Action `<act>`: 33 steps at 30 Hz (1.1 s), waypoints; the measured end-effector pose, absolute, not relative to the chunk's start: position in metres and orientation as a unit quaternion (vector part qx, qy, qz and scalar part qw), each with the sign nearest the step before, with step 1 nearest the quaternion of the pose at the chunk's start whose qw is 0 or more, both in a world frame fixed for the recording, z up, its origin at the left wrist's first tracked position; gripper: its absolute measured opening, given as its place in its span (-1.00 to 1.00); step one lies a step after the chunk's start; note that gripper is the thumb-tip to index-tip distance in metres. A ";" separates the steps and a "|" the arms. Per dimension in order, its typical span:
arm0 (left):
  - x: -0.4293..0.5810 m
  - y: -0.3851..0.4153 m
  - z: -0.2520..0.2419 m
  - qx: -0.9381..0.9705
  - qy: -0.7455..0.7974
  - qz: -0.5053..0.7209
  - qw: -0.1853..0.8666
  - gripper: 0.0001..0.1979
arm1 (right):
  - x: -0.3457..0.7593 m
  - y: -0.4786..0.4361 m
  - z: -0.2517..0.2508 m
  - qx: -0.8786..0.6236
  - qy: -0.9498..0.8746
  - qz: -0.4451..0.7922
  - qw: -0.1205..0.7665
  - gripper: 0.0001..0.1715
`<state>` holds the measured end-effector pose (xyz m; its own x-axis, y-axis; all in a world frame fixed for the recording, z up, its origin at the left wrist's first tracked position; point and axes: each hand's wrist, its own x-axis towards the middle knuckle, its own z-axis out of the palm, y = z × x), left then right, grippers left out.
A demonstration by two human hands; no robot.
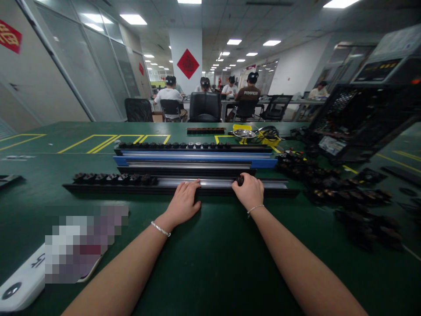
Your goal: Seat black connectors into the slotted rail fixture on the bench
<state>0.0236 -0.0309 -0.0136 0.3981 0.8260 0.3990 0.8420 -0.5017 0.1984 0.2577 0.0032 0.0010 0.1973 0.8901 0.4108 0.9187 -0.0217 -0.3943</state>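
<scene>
A long black rail [217, 191] with a shiny inner channel lies crosswise in front of me. Several small black parts [113, 178] sit side by side in its left end. My left hand [184, 202] rests on the middle of this rail, fingers laid over the channel and thumb apart, holding nothing. Towards the rail's right end, my right hand [251, 191] pinches a small black part [241, 180] at the channel. The fingers hide some of that part, so I cannot tell whether it is seated in the rail.
Behind lie a blue rail [266, 163] and another black rail [272, 150] bearing a row of parts. Loose black parts [348, 193] are heaped at right, near an open computer case [348, 118]. A metal bowl [244, 134] stands farther back. A white object [21, 283] lies front left.
</scene>
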 end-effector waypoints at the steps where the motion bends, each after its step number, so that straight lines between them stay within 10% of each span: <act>1: 0.024 -0.031 -0.014 -0.836 -0.499 -0.228 0.018 -0.52 | 0.258 0.003 0.001 -0.715 -0.632 -0.022 0.298 -0.57; 33: 0.023 -0.031 -0.014 -0.836 -0.496 -0.233 0.018 -0.51 | 0.264 0.006 0.000 -0.710 -0.625 -0.004 0.324 -0.55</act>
<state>0.0228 -0.0311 -0.0135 0.3992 0.8211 0.4081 0.8379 -0.5074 0.2012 0.2639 0.0060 0.0000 0.2191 0.8854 0.4099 0.8903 -0.0096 -0.4553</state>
